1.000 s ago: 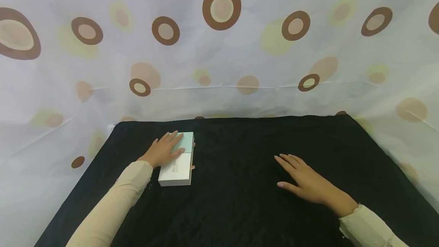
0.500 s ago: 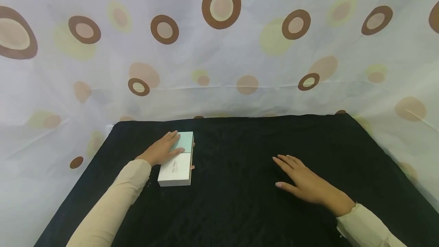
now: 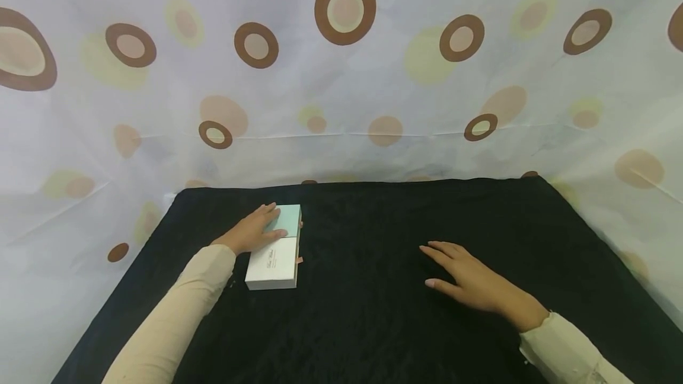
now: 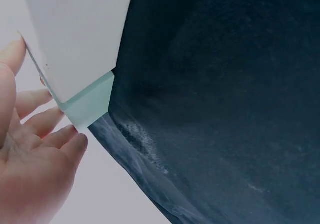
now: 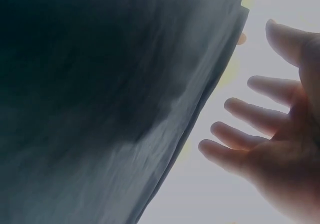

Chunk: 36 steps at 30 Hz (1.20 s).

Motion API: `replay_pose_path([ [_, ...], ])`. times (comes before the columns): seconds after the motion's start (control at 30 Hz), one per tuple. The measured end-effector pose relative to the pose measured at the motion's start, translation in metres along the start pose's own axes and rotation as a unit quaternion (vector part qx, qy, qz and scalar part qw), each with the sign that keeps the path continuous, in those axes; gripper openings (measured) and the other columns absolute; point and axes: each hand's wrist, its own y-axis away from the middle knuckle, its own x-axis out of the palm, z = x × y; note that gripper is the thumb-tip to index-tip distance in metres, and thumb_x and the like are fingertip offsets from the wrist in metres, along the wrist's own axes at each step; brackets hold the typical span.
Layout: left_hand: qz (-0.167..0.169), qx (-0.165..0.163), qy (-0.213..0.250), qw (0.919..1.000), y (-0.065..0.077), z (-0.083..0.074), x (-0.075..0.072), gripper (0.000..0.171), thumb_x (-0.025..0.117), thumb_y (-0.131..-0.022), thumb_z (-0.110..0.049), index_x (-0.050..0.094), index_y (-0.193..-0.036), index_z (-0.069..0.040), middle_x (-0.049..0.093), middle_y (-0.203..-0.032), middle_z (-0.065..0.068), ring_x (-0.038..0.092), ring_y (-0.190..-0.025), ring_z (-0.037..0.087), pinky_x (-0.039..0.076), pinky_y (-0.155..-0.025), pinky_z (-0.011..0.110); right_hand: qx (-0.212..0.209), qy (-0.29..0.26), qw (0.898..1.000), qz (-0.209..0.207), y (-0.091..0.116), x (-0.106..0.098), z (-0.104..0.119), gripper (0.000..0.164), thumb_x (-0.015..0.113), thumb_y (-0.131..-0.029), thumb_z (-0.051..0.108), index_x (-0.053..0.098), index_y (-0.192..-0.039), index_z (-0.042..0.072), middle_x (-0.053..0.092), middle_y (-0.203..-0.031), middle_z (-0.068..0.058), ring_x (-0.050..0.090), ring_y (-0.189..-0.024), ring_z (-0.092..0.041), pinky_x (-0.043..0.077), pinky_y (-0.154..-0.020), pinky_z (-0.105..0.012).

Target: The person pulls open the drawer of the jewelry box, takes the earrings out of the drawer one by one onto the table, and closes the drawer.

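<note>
A slim rectangular box [image 3: 273, 262], white in front and mint green at its far end, lies flat on the black cloth to the left. Fairly straight fingers of my left hand [image 3: 249, 233] rest on the box top, thumb across the seam of the two colours. The left wrist view shows that hand [image 4: 37, 156] with fingertips along the edge of the box [image 4: 75, 38]. My right hand [image 3: 475, 280] hovers or rests over the cloth at right, fingers spread, holding nothing; the right wrist view shows the hand's [image 5: 280, 139] fingers loosely extended.
Black cloth [image 3: 363, 313] covers the table. A pale curtain [image 3: 341, 88] printed with brown and yellow circles hangs behind and around it. Small peach ribbon tabs [image 3: 300, 260] stick out from the right side of the box.
My right hand has drifted slightly to the left. The left hand's fingers have drawn closer together on the box, which has stayed in place.
</note>
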Motion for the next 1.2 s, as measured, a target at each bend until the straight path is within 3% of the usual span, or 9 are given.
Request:
replay_pose_path([
  [0.3,0.002,-0.005,0.002,1.0,-0.001,0.0,-0.002,0.072,0.057,-0.095,-0.041,0.033,-0.147,0.002,0.02,-0.156,0.024,0.015,-0.144,0.042,0.021,-0.111,0.059,-0.01,-0.024,0.999,-0.042,-0.037,0.004,0.013,0.06,0.055,-0.097,0.04,0.044,-0.141,0.001,0.047,-0.141,-0.021,0.046,-0.128,-0.039,0.039,-0.101,-0.057],
  [0.57,0.009,-0.015,0.008,0.9998,-0.001,-0.001,-0.001,0.072,0.057,-0.095,-0.041,0.032,-0.147,0.001,0.019,-0.156,0.023,0.014,-0.144,0.041,0.021,-0.112,0.058,0.016,-0.063,0.994,-0.083,-0.074,0.01,0.03,0.049,0.06,-0.095,0.03,0.054,-0.133,-0.001,0.056,-0.133,-0.018,0.054,-0.121,-0.036,0.043,-0.098,-0.053],
  [0.93,0.014,-0.021,-0.004,0.9997,-0.004,-0.007,-0.009,0.07,0.057,-0.096,-0.039,0.032,-0.147,0.001,0.019,-0.156,0.023,0.016,-0.144,0.041,0.021,-0.113,0.057,0.02,-0.076,0.994,-0.073,-0.125,0.018,0.058,0.046,0.067,-0.091,0.026,0.059,-0.128,0.001,0.06,-0.129,-0.016,0.057,-0.118,-0.034,0.046,-0.096,-0.051],
  [1.2,0.013,-0.028,0.006,0.9995,-0.003,-0.005,-0.006,0.071,0.057,-0.095,-0.04,0.032,-0.147,0.001,0.019,-0.156,0.023,0.015,-0.144,0.04,0.02,-0.113,0.056,0.041,-0.111,0.991,-0.068,-0.155,0.035,0.081,0.045,0.07,-0.089,0.025,0.06,-0.128,0.004,0.061,-0.127,-0.014,0.06,-0.113,-0.031,0.049,-0.093,-0.047],
])
